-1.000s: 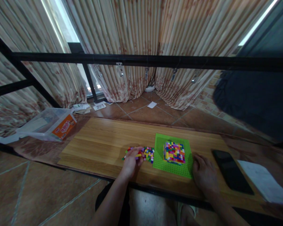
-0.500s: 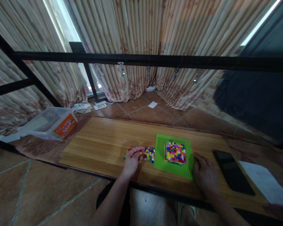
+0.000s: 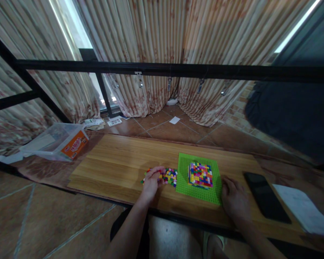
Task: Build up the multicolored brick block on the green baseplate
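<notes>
Bent over a pile of small colourful building bricks (image 3: 170, 176) is my left hand (image 3: 151, 183). Its fingers and thumb are apart, with bricks showing between them; whether a fingertip touches a brick I cannot make out. To the right of the pile lies a green studded baseplate (image 3: 184, 185). A squarish block built from many-coloured bricks (image 3: 200, 174) stands on it. My right hand (image 3: 234, 198) rests on the table against the baseplate's right edge, its fingers loosely bent and holding nothing that I can see.
The wooden table (image 3: 110, 158) carries a black phone (image 3: 267, 197) at the right, beside a white paper (image 3: 305, 207). A clear plastic box (image 3: 56, 142) with an orange label stands past the table's left end. A black metal bar (image 3: 156, 68) crosses ahead, before the curtains.
My left hand has shifted its fingers slightly over the brick pile, the thumb moving a little. My right hand, the baseplate and the brick block look unmoved.
</notes>
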The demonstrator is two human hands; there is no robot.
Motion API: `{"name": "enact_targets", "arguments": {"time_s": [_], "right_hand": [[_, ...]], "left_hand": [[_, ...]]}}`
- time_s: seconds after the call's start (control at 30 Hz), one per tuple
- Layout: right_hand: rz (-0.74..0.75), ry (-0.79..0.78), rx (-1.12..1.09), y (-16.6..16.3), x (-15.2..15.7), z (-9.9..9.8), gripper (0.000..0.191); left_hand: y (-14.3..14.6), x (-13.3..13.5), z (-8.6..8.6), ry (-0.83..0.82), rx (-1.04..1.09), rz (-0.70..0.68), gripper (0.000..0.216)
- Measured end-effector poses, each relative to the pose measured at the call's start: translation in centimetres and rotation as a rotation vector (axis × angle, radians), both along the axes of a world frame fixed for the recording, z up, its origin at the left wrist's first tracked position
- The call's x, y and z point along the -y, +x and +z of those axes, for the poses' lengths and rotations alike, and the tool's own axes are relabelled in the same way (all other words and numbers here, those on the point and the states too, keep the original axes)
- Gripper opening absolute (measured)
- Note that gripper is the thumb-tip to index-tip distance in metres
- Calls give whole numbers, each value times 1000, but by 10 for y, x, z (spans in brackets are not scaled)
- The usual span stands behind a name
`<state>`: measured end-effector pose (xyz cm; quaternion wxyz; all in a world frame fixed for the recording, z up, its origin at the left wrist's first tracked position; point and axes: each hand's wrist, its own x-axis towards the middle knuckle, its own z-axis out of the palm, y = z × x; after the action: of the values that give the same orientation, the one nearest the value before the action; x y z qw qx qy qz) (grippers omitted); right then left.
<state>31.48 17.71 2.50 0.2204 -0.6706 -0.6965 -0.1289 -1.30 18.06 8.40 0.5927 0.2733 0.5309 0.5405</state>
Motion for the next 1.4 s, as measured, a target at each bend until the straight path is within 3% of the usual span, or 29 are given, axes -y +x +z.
{"name": "enact_targets", "arguments": {"time_s": [0.33, 0.53, 0.93, 1.2, 1.4], "right_hand": [[25, 10, -14, -1, 0, 2, 31], [26, 31, -6, 0, 0, -1, 32], [13, 3, -40, 1, 0, -2, 33], [16, 5, -17, -1, 0, 2, 31], [11, -1, 4, 2, -1, -1, 33]], "left_hand": [[2, -2, -10, 117, 65, -63, 31], [3, -2, -7, 206, 107, -149, 43], [4, -2, -1, 184, 62, -78, 35], [-1, -1, 2, 212, -104, -6, 17], [2, -2, -9, 212, -287, -50, 20]]}}
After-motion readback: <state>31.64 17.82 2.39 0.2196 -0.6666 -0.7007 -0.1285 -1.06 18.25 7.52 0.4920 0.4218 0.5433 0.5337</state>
